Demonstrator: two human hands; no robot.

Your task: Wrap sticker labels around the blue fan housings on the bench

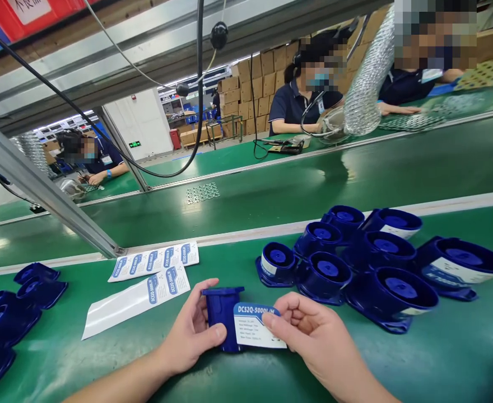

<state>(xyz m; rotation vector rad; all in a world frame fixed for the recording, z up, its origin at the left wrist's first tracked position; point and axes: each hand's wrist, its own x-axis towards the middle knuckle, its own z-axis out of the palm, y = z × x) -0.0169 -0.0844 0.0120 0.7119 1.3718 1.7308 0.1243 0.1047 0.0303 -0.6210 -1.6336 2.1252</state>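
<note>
My left hand (198,330) is wrapped round a dark blue plastic housing (220,313), thumb on its near side. Between the thumb and fingers of my right hand (309,330) is the right end of a blue and white label (252,330) printed "DC52Q-5000L/H". The label's left edge lies against the housing's side; its right part stands off the surface. Beyond my left hand lie a label strip (120,313) with a bare white stretch and a second label strip (154,262).
Several labelled blue housings (324,268) stand to the right, and more blue housings (3,313) at the far left. Past the white ledge, a green conveyor belt (246,201) carries a perforated panel (203,193). Co-workers sit opposite. A black cable (200,84) hangs overhead.
</note>
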